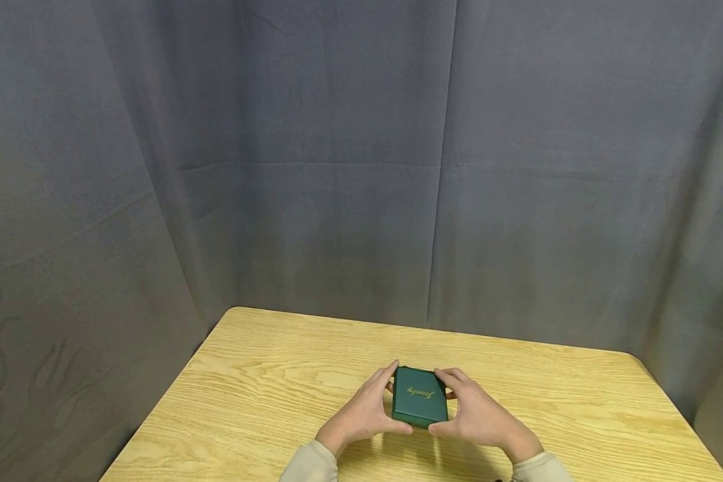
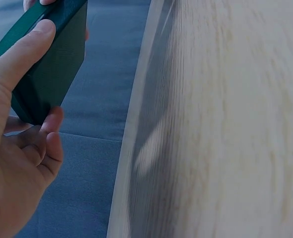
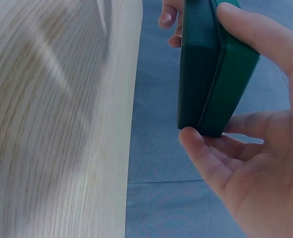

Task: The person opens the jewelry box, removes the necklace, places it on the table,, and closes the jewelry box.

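Observation:
A dark green jewelry box with gold script on its lid is held above the table between both hands. Its lid looks closed, with a seam along the side in the right wrist view. My left hand grips the box's left side, thumb on the near edge and fingers at the far side and below. On the opposite side my right hand holds it the same way. In the left wrist view the underside of the box shows, with the thumb pressed near its edge. Some fingertips are hidden behind the box.
A wooden table with light grain lies under the hands, and their shadows fall on it. Grey curtains hang behind the table and along its left and right sides.

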A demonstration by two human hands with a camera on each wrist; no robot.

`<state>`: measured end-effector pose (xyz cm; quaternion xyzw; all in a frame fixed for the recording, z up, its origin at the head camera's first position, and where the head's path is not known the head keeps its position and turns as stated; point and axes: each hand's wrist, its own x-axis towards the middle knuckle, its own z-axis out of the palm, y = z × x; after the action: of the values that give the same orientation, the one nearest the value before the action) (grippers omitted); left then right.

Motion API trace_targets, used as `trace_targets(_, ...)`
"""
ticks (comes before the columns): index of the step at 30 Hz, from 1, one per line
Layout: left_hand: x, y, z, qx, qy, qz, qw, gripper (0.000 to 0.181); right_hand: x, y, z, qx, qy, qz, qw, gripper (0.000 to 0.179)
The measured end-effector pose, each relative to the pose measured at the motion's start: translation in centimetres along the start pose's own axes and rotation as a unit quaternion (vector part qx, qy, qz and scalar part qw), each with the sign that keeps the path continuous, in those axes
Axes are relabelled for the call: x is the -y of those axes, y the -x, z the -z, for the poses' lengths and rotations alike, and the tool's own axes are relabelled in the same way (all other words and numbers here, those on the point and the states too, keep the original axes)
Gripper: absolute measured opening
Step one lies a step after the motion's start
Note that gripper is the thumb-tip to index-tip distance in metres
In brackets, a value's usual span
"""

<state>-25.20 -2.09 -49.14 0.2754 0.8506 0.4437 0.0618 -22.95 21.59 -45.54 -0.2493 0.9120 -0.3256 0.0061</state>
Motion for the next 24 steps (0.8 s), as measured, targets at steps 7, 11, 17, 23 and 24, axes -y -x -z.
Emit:
trace_targets(7, 0.04, 0.04, 0.05, 0.005, 0.014, 0.006, 0.9999, 0.109, -0.09, 0.02, 0.13, 0.007, -0.011, 0.005, 0.9999, 0.096)
trace_targets(11, 0.1, 0.08, 0.15, 0.014, 0.049, 0.016, 0.9986, 0.107, -0.23, 0.08, 0.09, 0.005, -0.022, 0.009, 0.9997, 0.095)
trace_targets(17, -0.08, 0.13, 0.33, 0.017, 0.088, 0.025, 0.9957, 0.105, -0.33, 0.14, -0.08, -0.012, -0.028, 0.021, 0.9993, 0.095)
trace_targets(23, -0.14, 0.09, 0.27, 0.008, 0.088, 0.015, 0.996, 0.105, -0.4, 0.07, -0.15, -0.024, -0.023, 0.027, 0.9991, 0.095)
trace_targets(24, -0.13, 0.09, 0.25, 0.006, 0.087, 0.014, 0.9961, 0.105, -0.41, 0.06, -0.15, -0.026, -0.023, 0.028, 0.999, 0.095)
